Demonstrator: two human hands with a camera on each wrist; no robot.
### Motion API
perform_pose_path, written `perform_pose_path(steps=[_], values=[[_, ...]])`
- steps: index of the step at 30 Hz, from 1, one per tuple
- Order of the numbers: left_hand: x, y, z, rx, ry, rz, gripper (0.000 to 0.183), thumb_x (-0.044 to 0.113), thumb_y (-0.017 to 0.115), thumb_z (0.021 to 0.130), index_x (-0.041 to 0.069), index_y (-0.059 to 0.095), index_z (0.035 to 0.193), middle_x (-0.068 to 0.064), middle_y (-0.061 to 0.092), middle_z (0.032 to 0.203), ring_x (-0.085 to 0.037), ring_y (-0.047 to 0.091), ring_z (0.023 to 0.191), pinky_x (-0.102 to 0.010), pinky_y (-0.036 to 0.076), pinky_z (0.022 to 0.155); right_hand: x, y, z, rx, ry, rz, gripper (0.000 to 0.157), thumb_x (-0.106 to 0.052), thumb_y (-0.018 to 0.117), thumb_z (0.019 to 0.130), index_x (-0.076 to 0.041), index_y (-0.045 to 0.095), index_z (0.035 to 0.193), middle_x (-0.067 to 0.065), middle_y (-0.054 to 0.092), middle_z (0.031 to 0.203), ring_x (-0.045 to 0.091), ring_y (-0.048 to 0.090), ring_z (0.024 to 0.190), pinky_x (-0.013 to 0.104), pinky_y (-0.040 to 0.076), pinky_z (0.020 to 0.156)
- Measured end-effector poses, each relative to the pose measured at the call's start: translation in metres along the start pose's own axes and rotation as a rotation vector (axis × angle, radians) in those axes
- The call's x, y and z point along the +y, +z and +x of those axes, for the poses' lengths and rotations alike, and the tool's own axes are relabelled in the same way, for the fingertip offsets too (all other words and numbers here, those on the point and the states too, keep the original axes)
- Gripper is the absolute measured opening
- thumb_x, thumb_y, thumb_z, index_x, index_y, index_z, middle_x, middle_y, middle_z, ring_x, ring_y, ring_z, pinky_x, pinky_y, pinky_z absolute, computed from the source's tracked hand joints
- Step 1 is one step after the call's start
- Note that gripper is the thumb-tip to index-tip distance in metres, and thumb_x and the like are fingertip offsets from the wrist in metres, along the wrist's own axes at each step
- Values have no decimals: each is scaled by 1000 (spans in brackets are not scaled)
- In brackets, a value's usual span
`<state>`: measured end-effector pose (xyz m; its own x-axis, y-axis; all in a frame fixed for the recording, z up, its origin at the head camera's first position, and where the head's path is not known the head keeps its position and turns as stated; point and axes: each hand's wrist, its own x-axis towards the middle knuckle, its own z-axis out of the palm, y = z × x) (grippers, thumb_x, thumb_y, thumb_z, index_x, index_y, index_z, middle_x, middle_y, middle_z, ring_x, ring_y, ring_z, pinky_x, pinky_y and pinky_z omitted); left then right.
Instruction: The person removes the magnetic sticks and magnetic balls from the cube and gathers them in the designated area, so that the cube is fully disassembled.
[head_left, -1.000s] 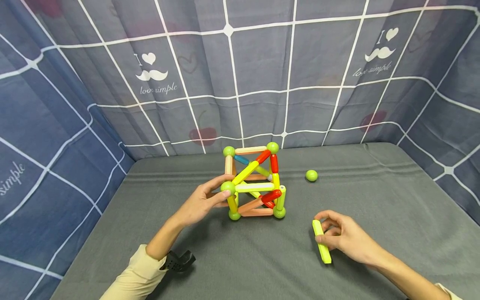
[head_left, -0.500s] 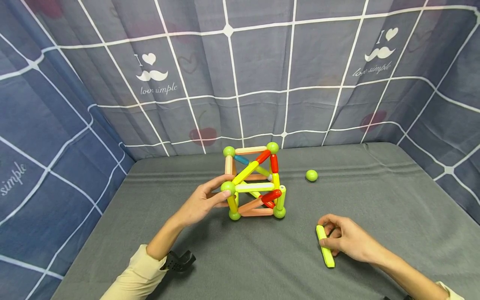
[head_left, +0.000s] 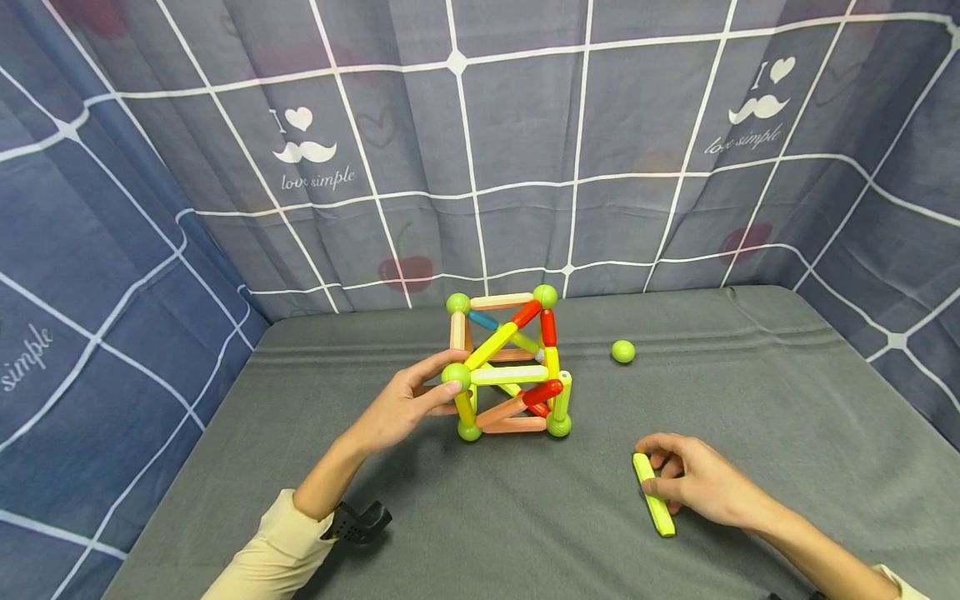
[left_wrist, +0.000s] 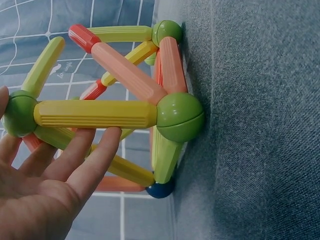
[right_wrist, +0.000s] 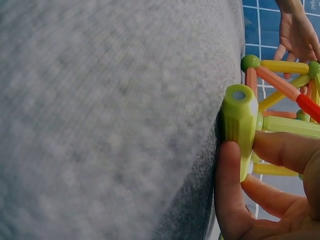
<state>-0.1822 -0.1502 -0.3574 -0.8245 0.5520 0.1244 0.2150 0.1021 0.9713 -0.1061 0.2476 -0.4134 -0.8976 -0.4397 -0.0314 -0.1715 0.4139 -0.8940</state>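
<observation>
A cube-like frame (head_left: 517,424) of magnetic building sticks and green balls stands on the grey cloth. Its sticks are yellow, green, red, salmon and blue. My left hand (head_left: 393,408) holds its front upper left ball (head_left: 457,377), thumb on the near side, other fingers behind and partly hidden. In the left wrist view, those fingers reach under a yellow stick (left_wrist: 95,114). At the frame's front right, a green upright stick (head_left: 562,398) has a bare top end. My right hand (head_left: 697,481) pinches a loose yellow-green magnetic stick (head_left: 661,510) low over the cloth, right of the frame.
One loose green ball (head_left: 623,352) lies on the grey cloth (head_left: 510,517) behind my right hand. Blue-grey checked curtains (head_left: 517,167) rise at the back and both sides. A black wrist strap (head_left: 362,522) sits on my left wrist.
My right hand has shifted slightly right and toward me with the yellow-green stick, lowering it closer to the cloth. My left hand and the frame have stayed put.
</observation>
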Motion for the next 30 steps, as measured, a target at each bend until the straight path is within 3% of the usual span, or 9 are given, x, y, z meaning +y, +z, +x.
perform_pose_path(steps=[8,15,22,27,30], values=[[0,-1,0,-2,5,-7,47,15,58,102,7,45,146,-18,45,143,-47,54,118,-43,53,88,-5,-4,3,5,45,-34,41,-13,70,92,9,55,123,13,51,94,15,57,67,34,54,54],[1,-2,2,-14,-1,26,47,19,59,101,10,46,145,-16,46,143,-35,60,115,-43,53,89,-27,-8,9,111,13,-74,38,-12,69,94,6,56,124,9,56,88,20,58,64,32,53,53],[1,-3,0,-2,3,-7,47,17,59,101,7,46,145,-18,45,143,-46,55,117,-43,54,88,-68,5,33,187,-128,-12,26,-11,69,94,-5,63,119,10,58,112,18,60,81,37,56,57],[1,-1,0,3,4,2,48,17,60,101,6,46,145,-18,46,142,-40,59,115,-43,54,88,-94,22,53,236,-251,34,25,-3,67,92,-3,63,117,12,57,111,19,60,80,37,56,54],[2,0,1,5,6,3,47,17,59,101,6,46,145,-19,46,141,-40,60,114,-43,54,88,-105,30,62,247,-270,60,31,1,67,91,-4,62,121,12,56,115,20,62,85,38,57,56]])
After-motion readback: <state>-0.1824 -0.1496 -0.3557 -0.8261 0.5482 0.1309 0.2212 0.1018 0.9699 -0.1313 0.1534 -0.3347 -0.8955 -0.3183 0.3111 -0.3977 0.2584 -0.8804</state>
